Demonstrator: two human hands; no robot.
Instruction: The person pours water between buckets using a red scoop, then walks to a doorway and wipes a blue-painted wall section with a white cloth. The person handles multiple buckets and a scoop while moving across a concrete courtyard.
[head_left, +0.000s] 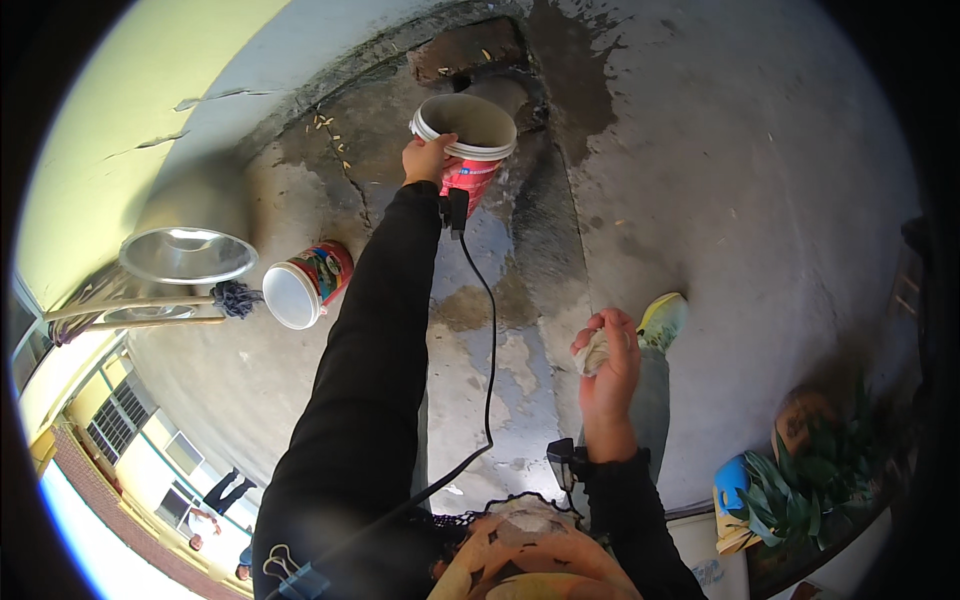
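My left hand (426, 159) grips the white rim of a red plastic bucket (474, 177) at its near left side. The bucket is tilted, and its wide mouth shows a greyish inside. Just beyond it lies a damp brick (472, 51) beside a dark gap in the concrete. Lower right, my right hand (613, 360) is closed around a crumpled pale cloth (592, 352), held above the floor near my shoe (663, 321). Each wrist wears a small black device, and a black cable (491, 360) runs from the left one towards my body.
A second red bucket (330, 264) with a white end lies on its side at left. Near the wall stand a metal basin (187, 256) and a mop (236, 298). Potted plants (795, 480) are at lower right. Wet patches (574, 75) mark the concrete; people (206, 517) appear far off at lower left.
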